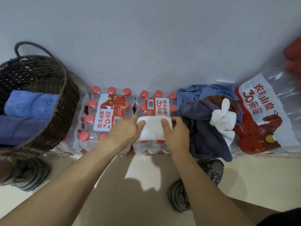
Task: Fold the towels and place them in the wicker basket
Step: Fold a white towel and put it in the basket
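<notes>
A folded white towel (153, 129) lies on top of a shrink-wrapped pack of water bottles (153, 103) in the middle. My left hand (127, 129) grips its left end and my right hand (175, 132) grips its right end, thumbs on top. To the right sits a heap of unfolded towels: a dark blue one (203, 132), a light blue one (206, 91), a brown one (216, 100) and a white one (224, 123). The dark wicker basket (65, 101) stands at the left with two folded blue towels (31, 103) inside.
More bottle packs stand along the grey wall: one (104, 111) left of the towel, a larger one (263, 115) at the far right. Shoes (210, 170) are on the beige floor below. A blurred red object (293, 51) shows at the right edge.
</notes>
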`<state>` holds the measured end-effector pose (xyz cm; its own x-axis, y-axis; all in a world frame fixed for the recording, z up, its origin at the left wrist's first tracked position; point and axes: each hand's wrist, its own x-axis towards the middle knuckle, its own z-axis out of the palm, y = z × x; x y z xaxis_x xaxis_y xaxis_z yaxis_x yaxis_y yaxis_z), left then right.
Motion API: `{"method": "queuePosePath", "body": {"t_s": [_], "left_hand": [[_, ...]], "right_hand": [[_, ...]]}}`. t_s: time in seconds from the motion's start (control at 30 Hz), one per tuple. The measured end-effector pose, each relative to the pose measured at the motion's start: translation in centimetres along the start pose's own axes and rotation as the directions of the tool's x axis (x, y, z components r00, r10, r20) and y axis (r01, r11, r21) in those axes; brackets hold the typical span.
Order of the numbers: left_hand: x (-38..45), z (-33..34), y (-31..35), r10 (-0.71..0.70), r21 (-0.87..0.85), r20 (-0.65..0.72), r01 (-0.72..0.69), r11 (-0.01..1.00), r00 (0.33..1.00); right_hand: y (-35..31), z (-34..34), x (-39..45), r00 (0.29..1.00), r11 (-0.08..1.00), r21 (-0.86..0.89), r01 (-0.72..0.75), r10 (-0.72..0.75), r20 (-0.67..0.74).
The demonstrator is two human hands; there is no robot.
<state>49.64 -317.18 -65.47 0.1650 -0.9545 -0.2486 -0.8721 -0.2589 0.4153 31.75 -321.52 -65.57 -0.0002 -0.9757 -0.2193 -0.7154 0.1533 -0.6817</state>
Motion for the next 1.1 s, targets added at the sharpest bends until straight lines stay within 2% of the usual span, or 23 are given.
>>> {"method": "queuePosePath", "body": {"t_s": [0.07, 0.2, 0.33, 0.43, 0.53, 0.7, 0.8, 0.93, 0.97, 1.03, 1.1], "left_hand": [[-0.1, -0.2, 0.3, -0.019, -0.012, 0.065, 0.020, 1.000, 0.998], [-0.6, -0.9, -0.1, -0.062, -0.205, 0.193, 0.102, 0.973, 0.979], [-0.5, -2.0, 0.2, -0.056, -0.222, 0.282, 0.122, 0.967, 0.958], [-0.6, -2.2, 0.8, -0.089, -0.272, 0.289, 0.171, 0.947, 0.953], [-0.8, -2.8, 1.1, -0.169, -0.380, 0.296, 0.278, 0.882, 0.940], [-0.9, -3.8, 2.5, -0.210, -0.382, 0.365, 0.352, 0.854, 0.907], [-1.2, -3.6, 2.7, -0.271, -0.538, 0.375, 0.446, 0.715, 0.887], [-1.9, -2.8, 2.5, -0.336, -0.682, 0.358, 0.490, 0.543, 0.871], [-2.0, -2.7, 2.7, -0.346, -0.683, 0.357, 0.495, 0.537, 0.868], [-2.1, -2.9, 3.1, -0.349, -0.622, 0.383, 0.518, 0.587, 0.855], [-1.9, -3.3, 3.5, -0.339, -0.553, 0.460, 0.563, 0.614, 0.821]], "right_hand": [[-0.2, -0.1, -0.2, 1.000, 0.999, -0.039, -0.001, 0.001, -0.002], [-0.3, -0.8, -0.5, 1.000, 0.997, -0.071, -0.011, 0.012, 0.020], [-0.3, -1.2, -1.0, 1.000, 0.999, -0.048, -0.025, 0.025, 0.012], [-0.4, -0.9, -1.6, 1.000, 0.999, -0.038, -0.016, 0.015, -0.025], [-0.2, -0.5, -2.0, 0.999, 1.000, -0.018, -0.016, 0.015, -0.041], [0.1, -0.4, -3.4, 0.990, 0.995, 0.092, -0.027, 0.039, -0.137], [0.6, -0.3, -4.2, 0.981, 0.982, 0.184, -0.027, 0.061, -0.182], [1.4, -0.2, -4.7, 0.974, 0.941, 0.327, -0.085, 0.147, -0.170], [1.6, -0.2, -4.8, 0.971, 0.923, 0.370, -0.107, 0.177, -0.160], [1.9, -0.3, -5.0, 0.964, 0.872, 0.465, -0.149, 0.233, -0.127], [2.3, -0.7, -5.1, 0.955, 0.829, 0.519, -0.207, 0.287, -0.076]]}}
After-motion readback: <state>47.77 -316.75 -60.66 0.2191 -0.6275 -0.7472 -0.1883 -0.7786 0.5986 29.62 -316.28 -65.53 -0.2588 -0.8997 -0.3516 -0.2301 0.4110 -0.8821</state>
